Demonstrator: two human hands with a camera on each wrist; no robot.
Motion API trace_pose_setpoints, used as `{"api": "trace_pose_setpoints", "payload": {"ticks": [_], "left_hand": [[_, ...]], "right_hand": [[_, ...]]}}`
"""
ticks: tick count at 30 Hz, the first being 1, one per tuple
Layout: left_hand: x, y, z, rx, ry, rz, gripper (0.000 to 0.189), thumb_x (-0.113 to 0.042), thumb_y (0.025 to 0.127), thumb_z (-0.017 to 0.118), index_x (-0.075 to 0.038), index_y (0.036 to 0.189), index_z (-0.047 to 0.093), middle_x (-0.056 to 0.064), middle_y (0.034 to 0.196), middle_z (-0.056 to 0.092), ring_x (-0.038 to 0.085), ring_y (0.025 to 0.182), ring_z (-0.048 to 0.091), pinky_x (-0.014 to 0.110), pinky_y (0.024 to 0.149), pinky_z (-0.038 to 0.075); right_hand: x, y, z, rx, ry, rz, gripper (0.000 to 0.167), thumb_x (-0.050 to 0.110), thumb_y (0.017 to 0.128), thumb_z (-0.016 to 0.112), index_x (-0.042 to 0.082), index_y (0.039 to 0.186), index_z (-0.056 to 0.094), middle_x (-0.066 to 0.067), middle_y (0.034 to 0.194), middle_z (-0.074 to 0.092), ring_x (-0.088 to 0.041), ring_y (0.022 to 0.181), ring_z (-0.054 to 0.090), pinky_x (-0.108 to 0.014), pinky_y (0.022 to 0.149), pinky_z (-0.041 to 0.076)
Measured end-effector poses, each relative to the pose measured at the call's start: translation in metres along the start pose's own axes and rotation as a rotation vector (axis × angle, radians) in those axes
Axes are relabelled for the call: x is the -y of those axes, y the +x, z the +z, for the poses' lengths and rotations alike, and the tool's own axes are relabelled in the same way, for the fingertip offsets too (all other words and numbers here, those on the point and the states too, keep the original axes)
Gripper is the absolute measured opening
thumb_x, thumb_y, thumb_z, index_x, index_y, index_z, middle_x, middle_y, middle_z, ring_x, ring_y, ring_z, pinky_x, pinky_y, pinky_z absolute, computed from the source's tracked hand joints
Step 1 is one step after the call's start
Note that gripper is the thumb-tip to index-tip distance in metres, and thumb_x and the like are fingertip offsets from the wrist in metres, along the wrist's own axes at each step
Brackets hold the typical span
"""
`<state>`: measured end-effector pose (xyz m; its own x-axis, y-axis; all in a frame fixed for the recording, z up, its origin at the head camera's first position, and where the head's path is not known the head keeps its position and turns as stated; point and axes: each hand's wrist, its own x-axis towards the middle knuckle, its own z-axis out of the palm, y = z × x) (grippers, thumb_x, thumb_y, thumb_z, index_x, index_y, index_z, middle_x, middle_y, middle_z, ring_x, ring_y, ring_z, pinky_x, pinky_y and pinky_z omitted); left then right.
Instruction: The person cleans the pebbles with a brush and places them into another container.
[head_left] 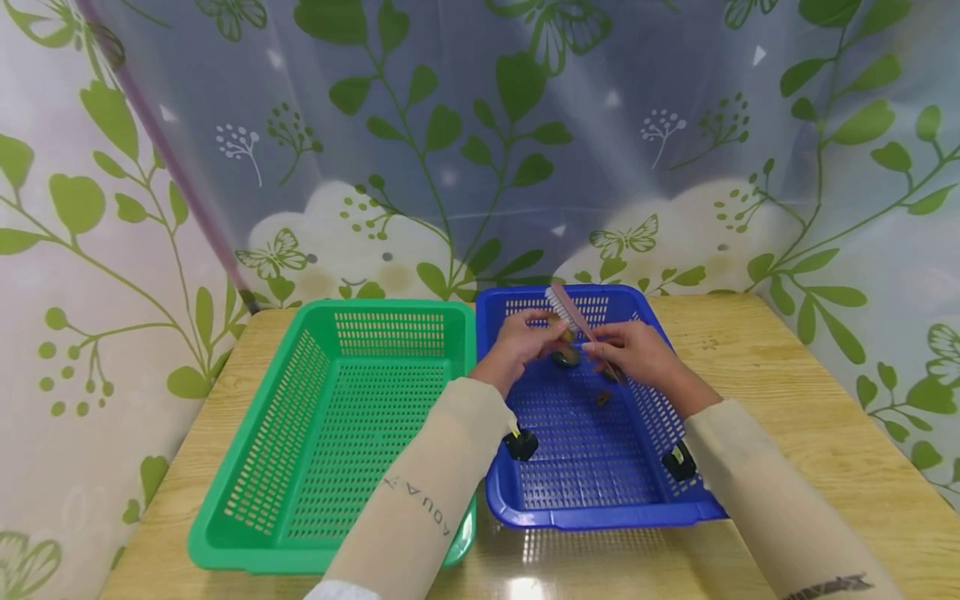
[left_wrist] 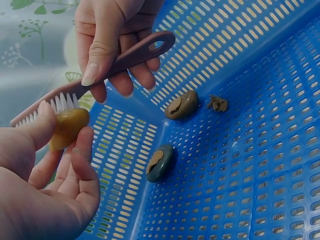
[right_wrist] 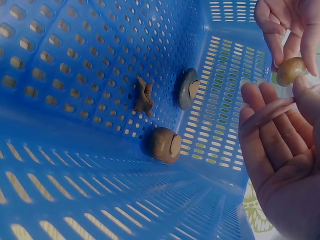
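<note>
My left hand [head_left: 523,340] pinches a smooth yellow-brown stone [left_wrist: 71,127] between thumb and fingers, above the far part of the blue basket [head_left: 592,518]. In my right hand [head_left: 637,354] is a pinkish-brown brush [left_wrist: 131,57], gripped by its handle. Its white bristles [left_wrist: 64,101] meet the top of the stone in the left wrist view. Below the hands, inside the blue basket, lie a dark grey-green stone [left_wrist: 161,164] and a brown stone [left_wrist: 182,105], each with a tan clay-like patch on it. Beside them sits a small crumbly brown lump [left_wrist: 218,103].
To the left, a green basket [head_left: 251,557] stands against the blue one on a wooden table [head_left: 795,417]. Black straps or clips [head_left: 522,445] show near both wrists. Behind the table hangs a leaf-patterned curtain [head_left: 465,125].
</note>
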<state>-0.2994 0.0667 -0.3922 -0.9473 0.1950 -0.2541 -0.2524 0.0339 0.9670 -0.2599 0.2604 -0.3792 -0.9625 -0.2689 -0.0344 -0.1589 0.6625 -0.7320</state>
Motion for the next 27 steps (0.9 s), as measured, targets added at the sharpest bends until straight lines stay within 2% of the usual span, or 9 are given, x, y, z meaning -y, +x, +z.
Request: {"api": "trace_pose_setpoints", "payload": {"ticks": [2, 4, 7, 10, 14, 18, 22, 27], "left_hand": [[0.0001, 0.0001, -0.0003, -0.033, -0.007, 0.011, 0.038, -0.023, 0.088, 0.073, -0.007, 0.121, 0.063, 0.013, 0.097, 0.074, 0.016, 0.080, 0.070, 0.026, 0.068, 0.048], [0.0000, 0.0005, -0.0006, -0.068, -0.023, 0.030, 0.038, -0.022, 0.088, 0.073, -0.007, 0.121, 0.062, 0.012, 0.096, 0.073, 0.020, 0.084, 0.070, 0.027, 0.069, 0.049], [-0.0004, 0.0006, -0.0011, -0.124, -0.080, 0.064, 0.036, -0.018, 0.089, 0.073, -0.006, 0.121, 0.062, 0.011, 0.094, 0.071, 0.026, 0.091, 0.070, 0.025, 0.069, 0.051], [-0.0012, -0.0001, -0.0016, -0.164, -0.137, 0.093, 0.033, -0.014, 0.089, 0.071, -0.004, 0.119, 0.062, 0.011, 0.093, 0.068, 0.027, 0.090, 0.070, 0.024, 0.066, 0.052], [-0.0023, -0.0003, -0.0020, -0.200, -0.173, 0.088, 0.031, -0.010, 0.091, 0.068, -0.005, 0.122, 0.062, 0.013, 0.097, 0.068, 0.022, 0.084, 0.069, 0.021, 0.063, 0.050], [-0.0032, 0.0014, -0.0017, -0.229, -0.188, 0.072, 0.032, -0.005, 0.094, 0.062, -0.006, 0.126, 0.061, 0.015, 0.103, 0.067, 0.020, 0.077, 0.061, 0.020, 0.061, 0.047], [-0.0043, 0.0030, -0.0018, -0.202, -0.226, 0.059, 0.037, 0.000, 0.095, 0.056, -0.009, 0.131, 0.059, 0.014, 0.101, 0.062, 0.013, 0.066, 0.051, 0.019, 0.056, 0.042], [-0.0044, 0.0070, -0.0023, -0.078, -0.341, 0.008, 0.037, -0.001, 0.099, 0.050, -0.008, 0.134, 0.057, 0.014, 0.098, 0.061, 0.009, 0.058, 0.044, 0.018, 0.052, 0.037]], "right_hand": [[-0.0009, 0.0003, 0.0002, 0.008, 0.000, -0.002, 0.044, 0.026, 0.099, 0.057, -0.006, 0.131, 0.056, -0.020, 0.105, 0.071, -0.030, 0.086, 0.071, -0.039, 0.071, 0.057], [-0.0015, 0.0006, 0.0002, 0.013, 0.001, 0.001, 0.044, 0.026, 0.099, 0.058, -0.005, 0.131, 0.056, -0.019, 0.105, 0.071, -0.030, 0.086, 0.071, -0.038, 0.070, 0.057], [-0.0020, 0.0008, 0.0009, 0.021, 0.005, 0.003, 0.046, 0.027, 0.098, 0.058, -0.005, 0.131, 0.056, -0.019, 0.105, 0.071, -0.030, 0.087, 0.071, -0.038, 0.070, 0.057], [-0.0021, 0.0008, 0.0014, 0.025, 0.000, 0.002, 0.046, 0.028, 0.098, 0.059, -0.005, 0.130, 0.057, -0.019, 0.106, 0.071, -0.030, 0.086, 0.071, -0.038, 0.070, 0.057], [-0.0020, 0.0005, 0.0016, 0.028, -0.009, -0.002, 0.045, 0.026, 0.098, 0.059, -0.005, 0.129, 0.058, -0.017, 0.105, 0.071, -0.032, 0.086, 0.070, -0.036, 0.067, 0.056], [-0.0017, 0.0004, 0.0016, 0.031, -0.014, -0.005, 0.041, 0.024, 0.099, 0.058, -0.006, 0.127, 0.059, -0.019, 0.103, 0.071, -0.034, 0.087, 0.070, -0.036, 0.067, 0.056], [-0.0017, 0.0008, 0.0014, 0.029, -0.010, -0.012, 0.038, 0.023, 0.100, 0.056, -0.007, 0.124, 0.060, -0.022, 0.102, 0.070, -0.035, 0.088, 0.070, -0.037, 0.069, 0.056], [-0.0008, 0.0006, 0.0005, 0.017, 0.000, -0.024, 0.037, 0.023, 0.101, 0.054, -0.006, 0.122, 0.061, -0.019, 0.099, 0.071, -0.032, 0.085, 0.070, -0.037, 0.069, 0.056]]}}
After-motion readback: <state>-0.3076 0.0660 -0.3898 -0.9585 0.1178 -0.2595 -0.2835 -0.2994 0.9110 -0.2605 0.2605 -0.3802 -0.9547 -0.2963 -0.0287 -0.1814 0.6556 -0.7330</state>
